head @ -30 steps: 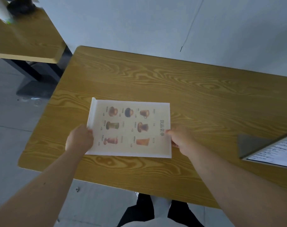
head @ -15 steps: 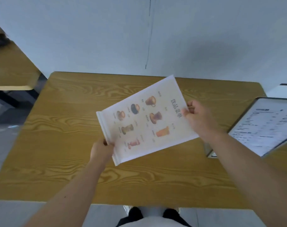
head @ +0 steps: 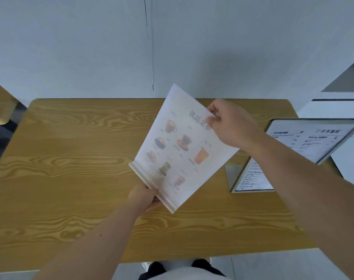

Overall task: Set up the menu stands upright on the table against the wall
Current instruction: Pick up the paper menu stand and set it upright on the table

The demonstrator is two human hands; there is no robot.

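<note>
A white drinks menu stand (head: 178,150) with pictures of cups hangs tilted above the wooden table (head: 71,158), its base strip at the lower left. My left hand (head: 145,196) grips that base edge from below. My right hand (head: 230,124) pinches the top right edge near the title. A second menu stand (head: 305,142), white with black text in a metal frame, stands at the table's right side, partly hidden behind my right forearm. The grey wall (head: 91,47) runs along the table's far edge.
Another wooden table's corner (head: 0,106) shows at the far left. A white counter or cabinet (head: 337,110) stands at the right beyond the table. My legs and dark shoes (head: 180,267) are at the table's near edge.
The drinks menu went from lying flat on the table to being lifted and turned toward upright, its top swinging up and to the right. My view shifted to face the wall squarely.
</note>
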